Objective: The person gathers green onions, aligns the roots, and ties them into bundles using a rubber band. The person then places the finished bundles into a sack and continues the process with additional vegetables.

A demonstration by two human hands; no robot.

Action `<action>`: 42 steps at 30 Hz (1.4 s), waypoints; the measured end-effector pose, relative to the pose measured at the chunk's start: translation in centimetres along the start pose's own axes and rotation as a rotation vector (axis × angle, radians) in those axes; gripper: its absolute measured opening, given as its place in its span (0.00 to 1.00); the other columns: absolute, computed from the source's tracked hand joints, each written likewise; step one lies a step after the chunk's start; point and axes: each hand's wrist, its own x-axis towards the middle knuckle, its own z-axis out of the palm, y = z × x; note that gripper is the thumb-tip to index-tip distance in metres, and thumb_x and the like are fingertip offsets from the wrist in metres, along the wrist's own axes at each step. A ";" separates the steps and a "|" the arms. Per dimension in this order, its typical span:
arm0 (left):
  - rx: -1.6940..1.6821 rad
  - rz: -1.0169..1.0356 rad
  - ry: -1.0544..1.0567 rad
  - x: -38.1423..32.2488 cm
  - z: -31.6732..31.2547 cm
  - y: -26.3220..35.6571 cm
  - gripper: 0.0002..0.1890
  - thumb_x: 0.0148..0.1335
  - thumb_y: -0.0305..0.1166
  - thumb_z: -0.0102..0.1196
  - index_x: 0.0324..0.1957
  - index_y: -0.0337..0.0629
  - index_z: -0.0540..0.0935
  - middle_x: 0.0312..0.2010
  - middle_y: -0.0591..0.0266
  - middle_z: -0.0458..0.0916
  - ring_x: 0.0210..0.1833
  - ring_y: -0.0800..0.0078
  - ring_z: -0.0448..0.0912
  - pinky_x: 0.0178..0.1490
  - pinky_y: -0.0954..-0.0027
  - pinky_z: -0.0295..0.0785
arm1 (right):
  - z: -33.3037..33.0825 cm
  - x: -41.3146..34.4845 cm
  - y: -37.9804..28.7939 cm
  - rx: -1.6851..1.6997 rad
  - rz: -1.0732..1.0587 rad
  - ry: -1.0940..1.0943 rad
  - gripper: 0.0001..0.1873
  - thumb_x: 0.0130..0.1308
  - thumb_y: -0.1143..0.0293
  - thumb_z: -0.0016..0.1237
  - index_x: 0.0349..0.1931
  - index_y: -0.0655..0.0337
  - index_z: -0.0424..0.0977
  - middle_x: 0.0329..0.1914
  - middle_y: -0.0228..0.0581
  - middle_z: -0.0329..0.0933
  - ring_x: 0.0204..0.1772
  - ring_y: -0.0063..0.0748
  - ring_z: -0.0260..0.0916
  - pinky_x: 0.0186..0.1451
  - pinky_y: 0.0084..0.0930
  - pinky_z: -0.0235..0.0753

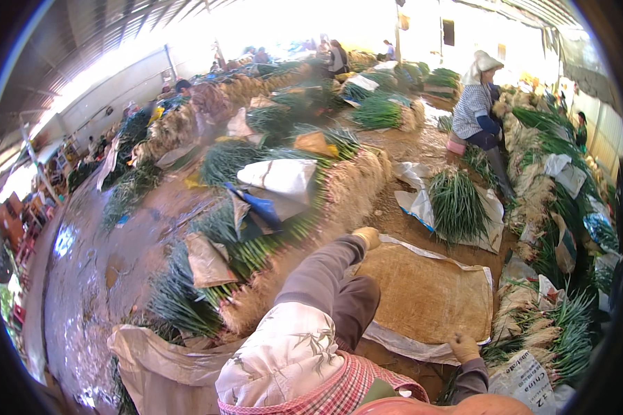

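Observation:
A flattened woven sack [425,290], brown on its upper face with white edges, lies on the wet floor before me. My left hand [367,238], in a tan glove, grips its far left corner. The near right edge is pinched by my gloved right hand [464,348]. Left of my outstretched arm runs a long row of scallion bundles [270,259], roots facing me. More scallion bundles [540,327] lie close to the right hand, beside a white printed sack [524,381]. Beyond the brown sack, a loose heap of scallions [458,205] rests on another white sack [490,223].
A co-worker in a white head covering [480,104] sits at the long scallion pile [524,171] on the right. Folded white sacking [280,179] and a blue sheet [262,205] cover part of the left row. Wet concrete floor [93,270] stretches along the far left.

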 end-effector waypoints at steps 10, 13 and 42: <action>0.340 0.683 0.124 -21.2 -17.7 11.5 0.21 0.54 0.47 0.48 0.40 0.40 0.80 0.36 0.46 0.79 0.42 0.51 0.77 0.46 0.57 0.71 | 5.3 -0.7 19.6 0.029 0.244 -0.251 0.15 0.54 0.63 0.49 0.31 0.69 0.75 0.29 0.51 0.76 0.32 0.43 0.76 0.36 0.37 0.75; 0.432 0.893 0.178 -31.0 -21.5 16.7 0.20 0.52 0.47 0.50 0.37 0.41 0.79 0.29 0.50 0.80 0.37 0.51 0.79 0.41 0.55 0.73 | 1.2 -1.7 14.1 -0.718 -0.662 -0.201 0.11 0.54 0.68 0.50 0.34 0.66 0.73 0.24 0.45 0.73 0.28 0.41 0.74 0.29 0.36 0.74; 1.053 1.333 0.058 -42.3 -10.8 23.2 0.17 0.52 0.43 0.51 0.38 0.41 0.79 0.39 0.55 0.78 0.44 0.63 0.76 0.46 0.49 0.68 | 1.2 -9.3 2.5 0.532 0.030 0.105 0.26 0.59 0.68 0.45 0.58 0.64 0.59 0.53 0.47 0.69 0.54 0.40 0.66 0.57 0.30 0.65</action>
